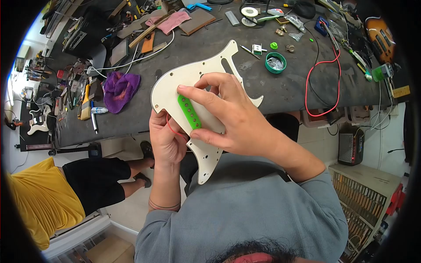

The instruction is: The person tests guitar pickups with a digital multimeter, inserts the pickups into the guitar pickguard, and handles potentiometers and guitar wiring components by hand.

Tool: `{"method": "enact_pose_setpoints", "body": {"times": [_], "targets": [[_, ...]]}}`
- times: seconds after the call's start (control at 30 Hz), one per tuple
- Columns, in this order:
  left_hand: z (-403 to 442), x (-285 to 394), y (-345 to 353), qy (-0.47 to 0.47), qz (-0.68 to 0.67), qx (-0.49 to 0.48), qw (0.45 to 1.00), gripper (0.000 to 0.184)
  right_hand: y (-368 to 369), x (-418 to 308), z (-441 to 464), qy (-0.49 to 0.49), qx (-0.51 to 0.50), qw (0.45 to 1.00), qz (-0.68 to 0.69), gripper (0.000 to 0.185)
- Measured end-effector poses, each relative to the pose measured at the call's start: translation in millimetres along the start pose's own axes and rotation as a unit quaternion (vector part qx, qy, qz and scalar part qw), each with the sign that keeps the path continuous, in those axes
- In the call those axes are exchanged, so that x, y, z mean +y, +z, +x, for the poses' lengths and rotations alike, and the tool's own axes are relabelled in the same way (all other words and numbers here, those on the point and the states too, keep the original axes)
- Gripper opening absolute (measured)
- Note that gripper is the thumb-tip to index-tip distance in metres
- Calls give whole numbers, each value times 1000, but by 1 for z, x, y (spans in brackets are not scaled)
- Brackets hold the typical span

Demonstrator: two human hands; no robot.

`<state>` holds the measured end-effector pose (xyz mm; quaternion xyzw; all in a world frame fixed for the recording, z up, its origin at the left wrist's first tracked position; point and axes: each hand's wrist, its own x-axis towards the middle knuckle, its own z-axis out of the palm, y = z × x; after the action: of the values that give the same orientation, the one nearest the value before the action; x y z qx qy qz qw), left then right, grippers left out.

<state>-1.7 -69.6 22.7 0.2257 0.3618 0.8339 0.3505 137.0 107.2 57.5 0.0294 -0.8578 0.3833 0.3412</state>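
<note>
A cream guitar pickguard (175, 81) is held up over the front edge of the workbench. A green pickup cover (189, 112) with a row of round poles sits in its slot. My left hand (166, 138) grips the pickguard from beneath at its lower left edge, its fingertips hidden behind the plate. Beside that hand a thin red wire (174, 130) comes out. My right hand (230, 114) lies over the pickguard, with the thumb at the lower end of the green cover and a fingertip at its upper end.
On the dark workbench (144, 90) are a purple cloth (120, 91), a green-rimmed dish (275, 62), a switch (258, 49), a green knob (274, 45) and red cable (309, 87). Another person in a yellow shirt (44, 199) is at the left. An orange guitar body (380, 39) lies far right.
</note>
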Motion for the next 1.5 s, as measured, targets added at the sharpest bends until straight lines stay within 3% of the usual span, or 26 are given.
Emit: {"method": "enact_pose_setpoints", "body": {"times": [0.8, 1.0, 1.1, 1.2, 1.3, 1.37, 1.43, 1.5], "targets": [[0, -2, 0, -2, -5, 34, 999, 42, 6, -3, 2, 29, 1, 1000, -8, 88], [6, 0, 10, -5, -5, 20, 1000, 45, -3, -4, 4, 24, 8, 1000, 5, 88], [8, 1, 10, 11, 71, 3, 997, 55, -8, -4, 2, 11, 20, 999, 36, 88], [7, 8, 28, 34, 79, 20, 996, 43, -15, -5, -3, -3, 34, 996, 83, 84], [10, 7, 56, 106, 168, -60, 978, 42, -36, -12, -15, 1, 57, 987, 149, 83], [12, 6, 91, 135, 220, -100, 961, 43, -40, -14, -43, 53, 85, 952, 291, 86], [18, -3, 109, 172, 361, -168, 901, 41, -47, -19, -70, 105, 113, 895, 419, 87], [26, -14, 130, 213, 449, -241, 834, 39, -54, -30, -88, 165, 147, 857, 465, 84]]}}
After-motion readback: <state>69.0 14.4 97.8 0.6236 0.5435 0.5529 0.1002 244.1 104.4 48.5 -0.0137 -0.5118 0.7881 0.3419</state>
